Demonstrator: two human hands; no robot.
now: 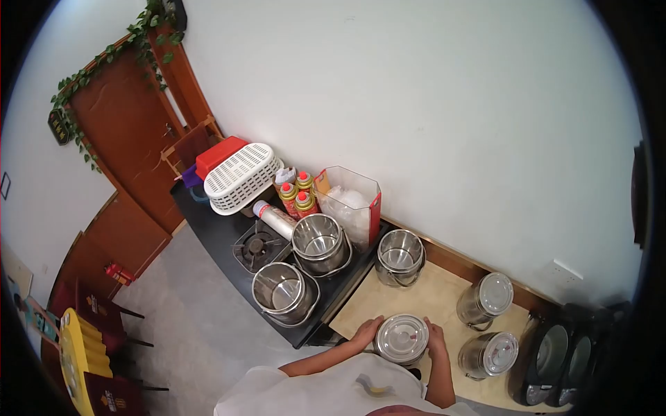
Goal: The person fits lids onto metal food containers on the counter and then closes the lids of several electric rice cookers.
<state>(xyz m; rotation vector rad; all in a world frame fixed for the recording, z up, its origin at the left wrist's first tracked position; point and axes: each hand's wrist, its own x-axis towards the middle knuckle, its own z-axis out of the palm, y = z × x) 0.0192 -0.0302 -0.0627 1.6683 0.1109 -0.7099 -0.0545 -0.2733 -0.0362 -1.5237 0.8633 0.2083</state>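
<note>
A round stainless-steel pot with a lid (402,338) stands at the front of the wooden counter. My left hand (366,333) presses against its left side, and my right hand (435,338) curves around the right side. Both hands grip it between them; some fingertips are hidden behind the rim. Two more lidded steel pots, one farther back (496,294) and one nearer (499,353), stand to the right. Behind the held pot is an uncovered steel pot (400,253). Two other uncovered pots (320,239) (281,290) rest on the black table to the left.
On the black table (215,232) are a gas burner (258,243), several red-capped gas canisters (304,201), a white basket (243,177) and a clear box (350,201). Dark appliances (551,364) stand at the right end of the wooden counter (361,305).
</note>
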